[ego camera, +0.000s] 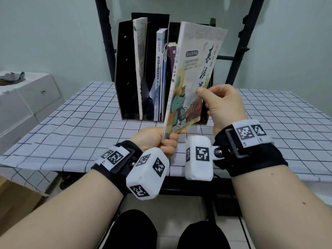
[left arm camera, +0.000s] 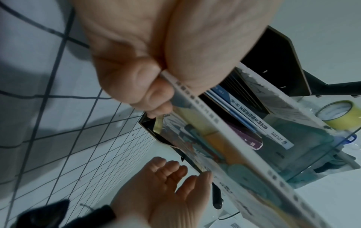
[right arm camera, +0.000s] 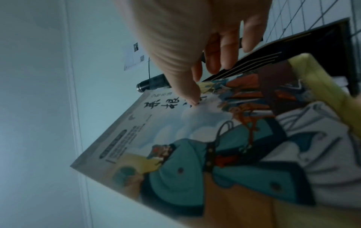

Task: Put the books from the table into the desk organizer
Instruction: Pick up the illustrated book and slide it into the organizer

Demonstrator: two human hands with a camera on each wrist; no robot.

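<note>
Both hands hold one illustrated book upright in front of the desk organizer.

Beneath both hands, the checked table (ego camera: 75, 123) spreads bare to either side. Beyond them stands the black desk organizer (ego camera: 124, 69): three books already upright in its left and middle slots, its right slot hidden behind the illustrated book (ego camera: 190, 83), which tilts slightly, raised off the table. The left hand (ego camera: 156, 141) pinches the book's bottom spine corner; the right hand (ego camera: 224, 105) curls round its fore-edge, thumb on the cover. Only the left wrist view shows a tape roll (left arm camera: 339, 115) past the organizer; the right wrist view shows the thumb tip (right arm camera: 192, 98) pressing the title.
</note>
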